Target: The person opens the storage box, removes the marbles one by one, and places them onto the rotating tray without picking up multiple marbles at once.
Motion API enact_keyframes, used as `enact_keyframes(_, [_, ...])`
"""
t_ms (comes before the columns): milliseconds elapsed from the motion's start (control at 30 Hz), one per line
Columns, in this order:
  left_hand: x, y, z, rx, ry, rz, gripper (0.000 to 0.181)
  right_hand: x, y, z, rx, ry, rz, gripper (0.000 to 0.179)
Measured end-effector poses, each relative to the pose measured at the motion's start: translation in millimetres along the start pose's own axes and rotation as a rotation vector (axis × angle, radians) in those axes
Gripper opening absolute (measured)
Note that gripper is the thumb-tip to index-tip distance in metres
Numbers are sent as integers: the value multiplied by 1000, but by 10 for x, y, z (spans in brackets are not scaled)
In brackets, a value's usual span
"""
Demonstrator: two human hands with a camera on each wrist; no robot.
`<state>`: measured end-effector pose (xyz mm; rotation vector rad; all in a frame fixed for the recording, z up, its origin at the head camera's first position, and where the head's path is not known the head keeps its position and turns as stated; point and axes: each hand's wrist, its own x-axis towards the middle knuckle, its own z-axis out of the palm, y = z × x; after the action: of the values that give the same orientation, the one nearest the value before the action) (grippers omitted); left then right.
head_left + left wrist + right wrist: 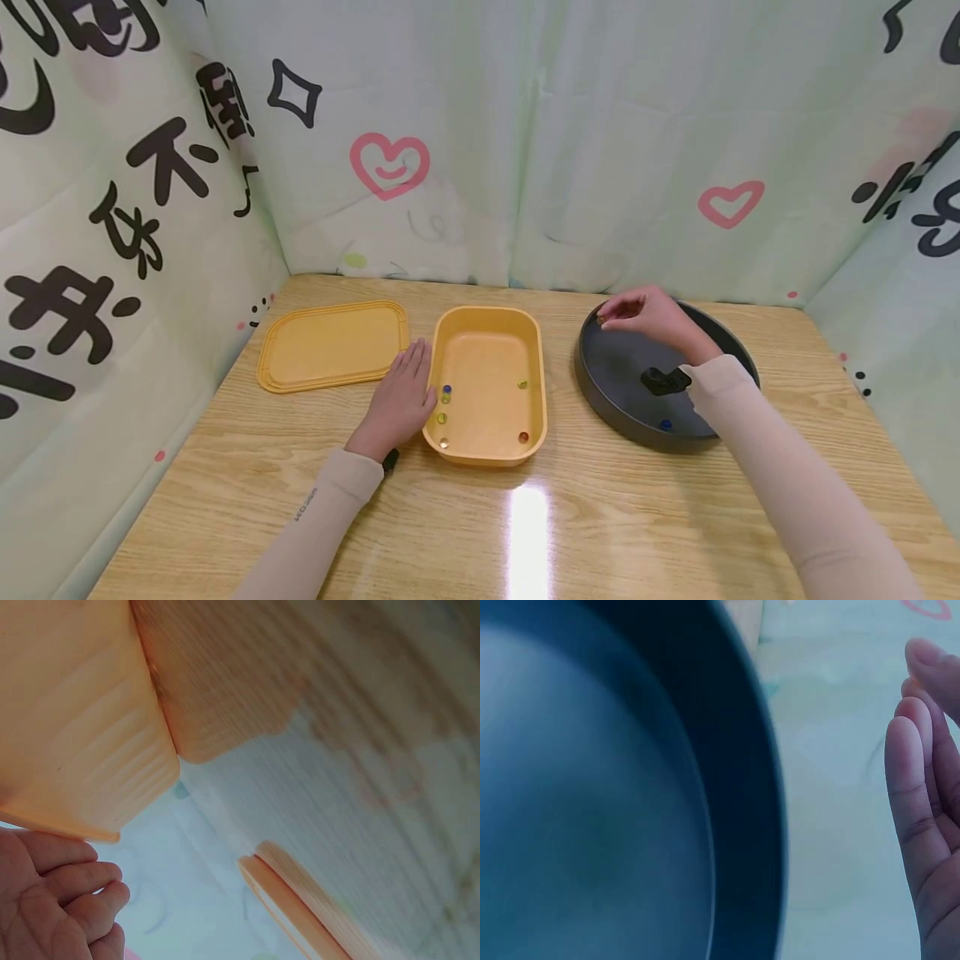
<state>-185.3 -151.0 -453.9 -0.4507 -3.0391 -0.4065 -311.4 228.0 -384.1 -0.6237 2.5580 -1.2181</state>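
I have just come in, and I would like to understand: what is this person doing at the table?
The person's right hand is over the left part of a dark round pan and seems to pinch a small amber marble. The left hand rests against the side of a yellow box. Several loose marbles lie in the box, and a blue marble lies in the pan. A flat yellow lid lies left of the box.
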Motion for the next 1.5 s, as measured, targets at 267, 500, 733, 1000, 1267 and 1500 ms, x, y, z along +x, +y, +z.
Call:
enact_keyframes(267, [5,-16,12,8,-8,-1,62,-69,259,-160,-29,23,45,36])
enact_keyframes(500, [5,-13,10,-1,-3,-2,62,-105,485,-259,-7,58,42,35])
enact_keyframes(733, [6,-16,15,-3,-2,-6,63,-142,688,-291,-36,94,80,38])
enact_keyframes(1000, [4,-15,16,-7,16,1,62,-175,885,-310,-87,107,169,37])
enact_keyframes(1267, [4,-16,18,3,10,-2,63,-192,1014,-317,-120,108,229,35])
enact_keyframes(1500, [6,-14,9,-3,-7,-6,62,-211,1088,-330,-142,116,242,35])
